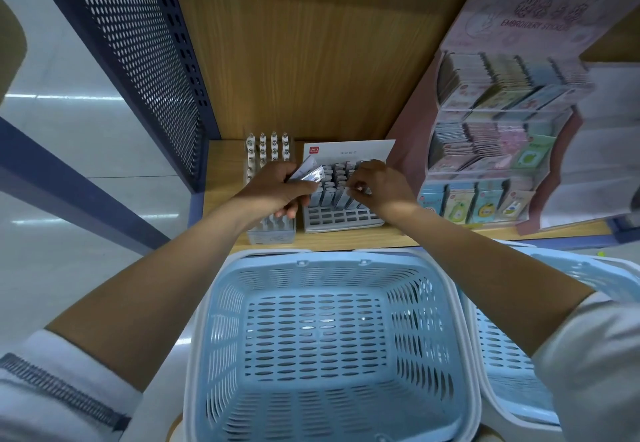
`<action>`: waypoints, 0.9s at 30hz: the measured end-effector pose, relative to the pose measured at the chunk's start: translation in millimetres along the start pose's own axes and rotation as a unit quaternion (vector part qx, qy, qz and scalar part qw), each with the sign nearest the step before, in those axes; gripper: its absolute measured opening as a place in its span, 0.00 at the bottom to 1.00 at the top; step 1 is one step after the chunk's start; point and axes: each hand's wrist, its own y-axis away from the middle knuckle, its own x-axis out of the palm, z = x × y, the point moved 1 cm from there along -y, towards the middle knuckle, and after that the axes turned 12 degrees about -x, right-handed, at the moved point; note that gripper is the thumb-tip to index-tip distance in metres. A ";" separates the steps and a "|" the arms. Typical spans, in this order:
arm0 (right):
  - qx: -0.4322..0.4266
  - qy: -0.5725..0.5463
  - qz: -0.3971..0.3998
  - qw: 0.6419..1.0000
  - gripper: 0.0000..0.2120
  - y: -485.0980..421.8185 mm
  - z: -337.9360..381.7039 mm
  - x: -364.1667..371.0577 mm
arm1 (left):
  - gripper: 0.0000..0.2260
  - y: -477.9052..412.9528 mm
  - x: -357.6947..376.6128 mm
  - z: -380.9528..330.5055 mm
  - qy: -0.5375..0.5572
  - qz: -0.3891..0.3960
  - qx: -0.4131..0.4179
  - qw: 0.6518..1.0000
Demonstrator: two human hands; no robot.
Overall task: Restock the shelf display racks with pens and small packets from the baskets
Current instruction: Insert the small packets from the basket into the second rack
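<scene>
- Wooden shelf (346,241), walled on the left by a blue perforated panel (145,61); near its front edge sits the grey slotted rack (341,217), with packets upright in its back rows and the front rows of slots unfilled
- right hand (382,187) hovers over the rack's right side, fingertips pinched on the top of one standing packet (356,188)
- left hand (277,187) grips a small fan of spare packets (310,174) over the rack's left rear, long axes pointing up and to the right
- the unfilled slots lie on the person's side of both hands, so a vertical drop should suit
- room is tight: pen rack (268,151) just left, pink sticker display (485,151) close on the right, blue basket (322,258) below the shelf edge
</scene>
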 end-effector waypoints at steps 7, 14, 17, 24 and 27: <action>-0.066 0.033 0.053 0.996 0.06 -2.5 -1.5 -8.3 | 0.04 -1.6 -0.5 2.0 0.008 -0.001 0.000 1.000; -0.065 0.058 0.082 0.993 0.06 -12.8 1.9 -9.4 | 0.06 -0.6 -0.1 0.6 0.006 -0.001 0.003 1.000; -0.069 0.044 0.104 0.991 0.06 -4.2 -1.0 -9.3 | 0.08 -0.7 -0.4 1.4 0.009 -0.006 0.003 1.000; 0.033 -0.025 0.014 0.999 0.04 -1.6 -1.1 12.9 | 0.08 -0.2 -2.1 3.3 0.016 0.002 -0.006 1.000; 0.036 -0.034 0.010 0.999 0.04 3.3 -2.3 15.9 | 0.07 -1.1 -1.0 2.5 0.019 0.001 -0.006 1.000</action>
